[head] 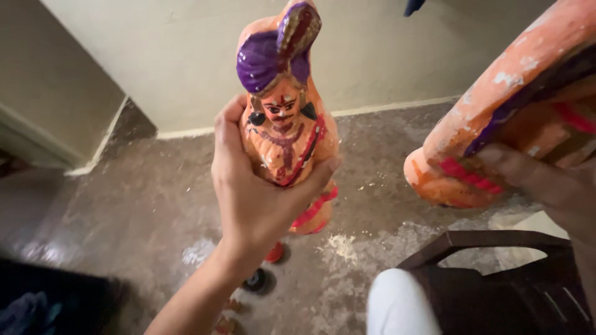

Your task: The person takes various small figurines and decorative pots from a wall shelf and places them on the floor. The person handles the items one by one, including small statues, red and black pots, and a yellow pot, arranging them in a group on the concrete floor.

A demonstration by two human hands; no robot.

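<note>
Left hand: the left hand (257, 192) is raised at centre frame, fingers and thumb wrapped around the midsection of the turbaned figurine (284, 118).
Turbaned figurine: orange painted clay, purple turban, held upright above the floor (136, 205), face toward the camera.
Right hand: the right hand (546, 186) sits at the right edge, fingers curled under the second figurine (509, 105).
Second figurine: orange, tilted, close to the camera, only partly in view.
Surroundings: a dark chair (496, 279) stands at lower right; small paint pots (257, 279) lie on the floor beneath the left forearm.

Upright orange clay figurine (287, 118) with purple turban; second, larger orange figurine (496, 118) tilted at right.
</note>
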